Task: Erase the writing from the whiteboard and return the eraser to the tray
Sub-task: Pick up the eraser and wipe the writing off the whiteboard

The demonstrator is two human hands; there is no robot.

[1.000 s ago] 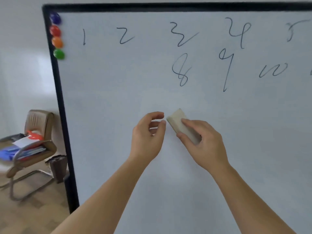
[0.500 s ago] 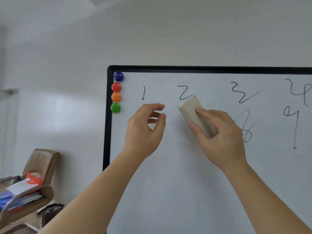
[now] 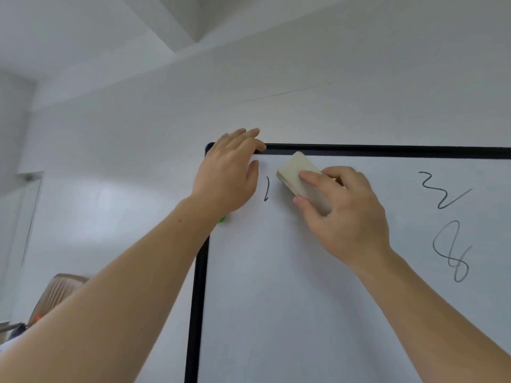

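**Eraser pressed near the board's top left corner**

The cream rectangular block eraser (image 3: 302, 178) lies tilted against the black-framed whiteboard (image 3: 304, 299), just under the top frame and just right of the handwritten "1" (image 3: 266, 188); the right hand (image 3: 343, 214) has its grip clamped on the eraser; the left hand (image 3: 229, 175) drapes over the frame's top left corner, fingers together and curled on the edge; a green magnet (image 3: 222, 219) peeks out beneath it; a "3" (image 3: 442, 190) and "8" (image 3: 452, 250) stand well apart to the right.
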